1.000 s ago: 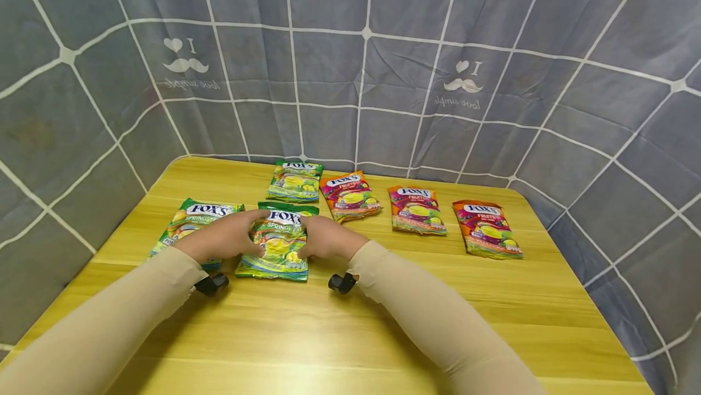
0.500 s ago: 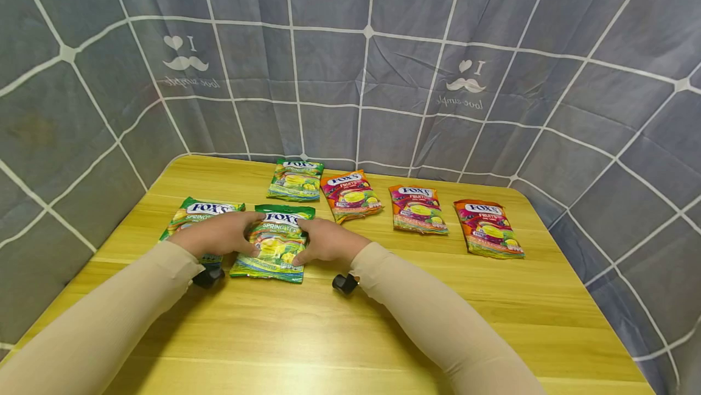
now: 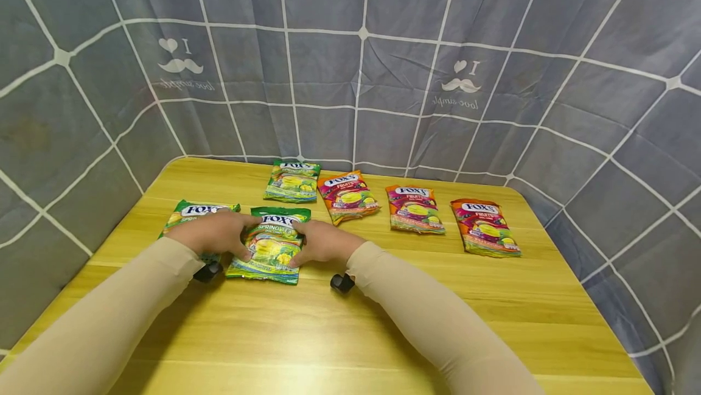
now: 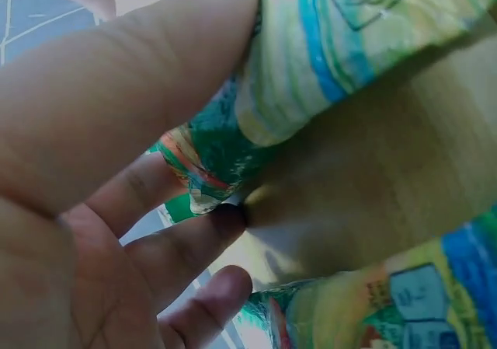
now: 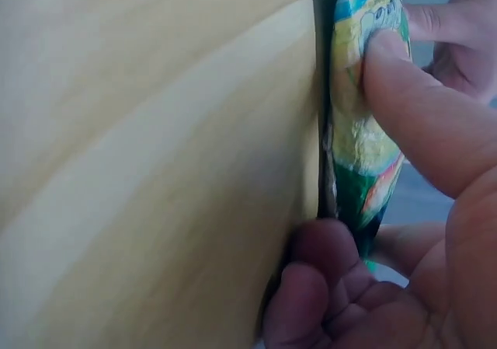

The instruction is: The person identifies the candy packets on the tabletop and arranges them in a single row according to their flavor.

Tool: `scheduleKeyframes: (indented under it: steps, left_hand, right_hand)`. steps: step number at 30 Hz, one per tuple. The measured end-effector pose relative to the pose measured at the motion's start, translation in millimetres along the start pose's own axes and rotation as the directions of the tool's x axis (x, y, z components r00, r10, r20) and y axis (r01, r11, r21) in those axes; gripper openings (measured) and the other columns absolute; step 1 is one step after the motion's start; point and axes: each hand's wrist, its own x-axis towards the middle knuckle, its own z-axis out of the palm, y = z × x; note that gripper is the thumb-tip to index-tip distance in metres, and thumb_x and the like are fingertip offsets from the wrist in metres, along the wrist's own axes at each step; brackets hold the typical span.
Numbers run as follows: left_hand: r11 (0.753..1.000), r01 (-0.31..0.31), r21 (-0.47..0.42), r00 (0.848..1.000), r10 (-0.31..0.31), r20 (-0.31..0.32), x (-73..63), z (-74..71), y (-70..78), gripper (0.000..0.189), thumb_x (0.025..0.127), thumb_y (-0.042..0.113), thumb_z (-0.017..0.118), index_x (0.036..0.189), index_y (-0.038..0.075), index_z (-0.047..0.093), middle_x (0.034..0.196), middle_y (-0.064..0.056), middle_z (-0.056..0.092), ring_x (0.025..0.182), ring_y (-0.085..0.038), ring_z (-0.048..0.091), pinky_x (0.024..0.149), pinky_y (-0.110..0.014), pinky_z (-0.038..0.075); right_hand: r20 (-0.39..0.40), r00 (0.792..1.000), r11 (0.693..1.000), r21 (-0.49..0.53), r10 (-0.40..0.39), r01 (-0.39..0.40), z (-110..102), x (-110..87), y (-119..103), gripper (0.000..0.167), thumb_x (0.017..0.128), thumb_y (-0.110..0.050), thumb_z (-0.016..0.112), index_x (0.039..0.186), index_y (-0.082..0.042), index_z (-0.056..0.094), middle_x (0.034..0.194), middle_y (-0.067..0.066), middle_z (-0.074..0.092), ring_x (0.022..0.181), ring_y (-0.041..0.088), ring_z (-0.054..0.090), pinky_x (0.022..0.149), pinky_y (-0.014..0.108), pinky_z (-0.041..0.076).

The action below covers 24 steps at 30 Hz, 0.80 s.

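Observation:
Both hands are on a green Fox's spring tea candy bag point(image 3: 269, 248), label up, at the left of the table. The left hand point(image 3: 215, 235) pinches its left edge, thumb on top and fingers around the side, as the left wrist view shows. At the opposite edge, the right hand point(image 3: 327, 243) grips with its thumb on the printed face; in the right wrist view the bag point(image 5: 361, 123) lies close over the wood. A second green candy bag point(image 3: 191, 211) sits to the left, partly hidden under the left hand.
Behind the hands lies another green candy bag point(image 3: 292, 182). Three orange-red fruit candy bags follow to the right: one tilted point(image 3: 348, 197), one in the middle point(image 3: 414, 209), one farthest right point(image 3: 485, 227). A grey checked curtain point(image 3: 328, 78) encloses the wooden table point(image 3: 306, 340).
The held candy bag has shifted slightly left and toward the person, both hands moving with it. The left hand covers more of the leftmost bag's lower part. Other bags stay put.

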Motion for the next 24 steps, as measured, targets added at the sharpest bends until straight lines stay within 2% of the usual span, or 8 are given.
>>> scheduleKeyframes:
  steps: [4,8,16,24]
  left_hand:
    - [1.000,0.017,0.017,1.000,-0.016,-0.005,-0.5,0.5,1.3,0.093,0.084,0.040,0.089,0.159,0.006,0.046,0.153,-0.029,0.053,0.142,-0.058,0.044,0.111,-0.070,0.042]
    - [1.000,0.018,0.003,1.000,-0.018,-0.009,0.7,1.9,1.6,0.092,0.085,0.037,0.089,0.159,0.004,0.046,0.153,-0.030,0.053,0.141,-0.055,0.047,0.112,-0.068,0.043]
    - [0.999,0.030,-0.028,1.000,-0.030,0.002,-0.1,3.5,1.4,0.094,0.085,0.036,0.089,0.161,0.005,0.043,0.159,-0.030,0.046,0.145,-0.056,0.043,0.113,-0.070,0.040]
    - [0.999,0.021,-0.037,1.000,-0.021,0.003,-2.8,1.7,2.6,0.094,0.086,0.035,0.089,0.161,0.003,0.042,0.159,-0.030,0.046,0.144,-0.055,0.043,0.114,-0.069,0.040]
  right_hand:
    - [-0.008,1.000,1.000,0.020,0.013,-0.013,-0.4,-1.5,0.3,0.100,0.090,-0.044,0.084,0.167,-0.010,0.030,0.155,0.010,0.057,0.142,0.022,0.053,0.122,0.037,0.042]
    - [-0.014,1.000,1.000,0.005,0.025,-0.025,-0.3,-2.9,-1.8,0.102,0.090,-0.045,0.084,0.168,-0.009,0.028,0.165,0.011,0.046,0.152,0.025,0.044,0.126,0.038,0.037]
    - [-0.008,0.999,0.999,-0.018,0.042,-0.042,0.6,-3.3,-2.9,0.100,0.090,-0.046,0.083,0.168,-0.012,0.029,0.165,0.009,0.046,0.153,0.024,0.044,0.126,0.037,0.037]
    - [-0.008,0.999,0.998,-0.031,0.053,-0.053,1.2,-2.0,-3.5,0.100,0.090,-0.047,0.083,0.168,-0.013,0.030,0.165,0.009,0.046,0.152,0.024,0.044,0.125,0.037,0.037]
